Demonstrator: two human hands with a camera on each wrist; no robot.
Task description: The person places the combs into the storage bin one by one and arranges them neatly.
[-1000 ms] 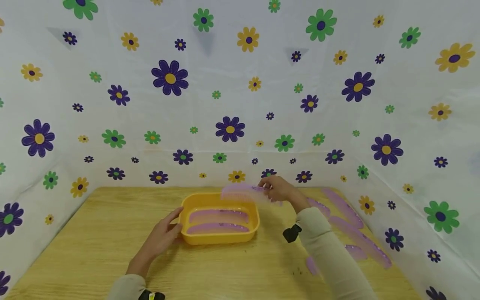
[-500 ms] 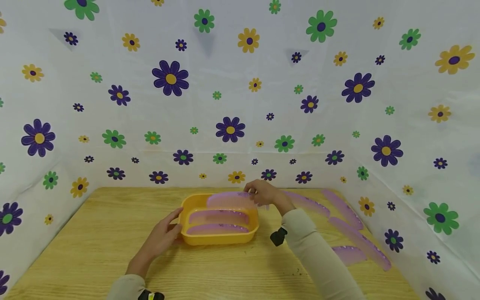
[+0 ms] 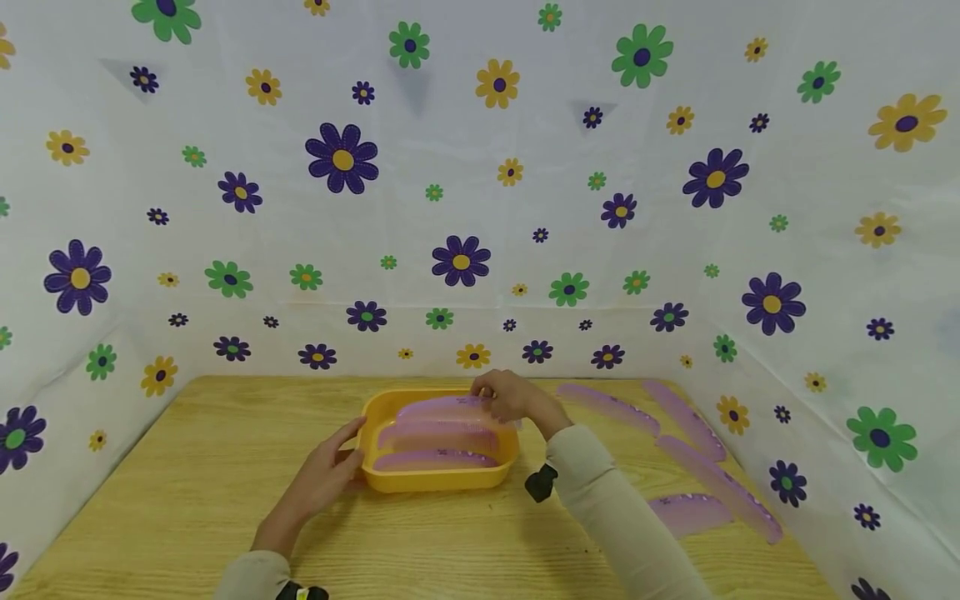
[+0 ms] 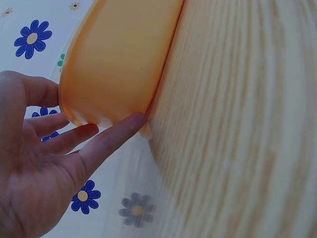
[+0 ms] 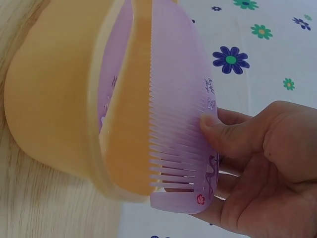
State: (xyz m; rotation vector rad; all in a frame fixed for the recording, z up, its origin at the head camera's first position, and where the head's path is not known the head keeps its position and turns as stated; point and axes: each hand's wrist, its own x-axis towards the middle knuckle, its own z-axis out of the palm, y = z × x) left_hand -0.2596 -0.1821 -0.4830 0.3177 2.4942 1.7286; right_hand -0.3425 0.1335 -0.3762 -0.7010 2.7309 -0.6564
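My right hand [image 3: 510, 395] pinches a translucent purple comb [image 5: 181, 99] between thumb and fingers, low over the back of a yellow tub [image 3: 438, 481]. In the right wrist view, the comb's teeth face the tub and its wide-toothed end lies by my fingers. Inside the tub lie other purple combs, one near the front wall [image 3: 435, 460] and one behind it, partly covered by the held comb. My left hand [image 3: 327, 475] touches the tub's left end. The left wrist view shows its fingers [image 4: 116, 141] fairly straight against the tub's outer wall.
Several more purple combs lie on the right of the wooden table [image 3: 420, 550], among them a back comb [image 3: 611, 407], a long slanted comb [image 3: 720, 483] and a near comb [image 3: 690, 512]. A white flower-printed sheet [image 3: 405, 225] stands around the back and sides.
My right hand has carried the comb left and down, from above the tub's back right corner to inside its back edge. The left hand stays at the tub's left end.
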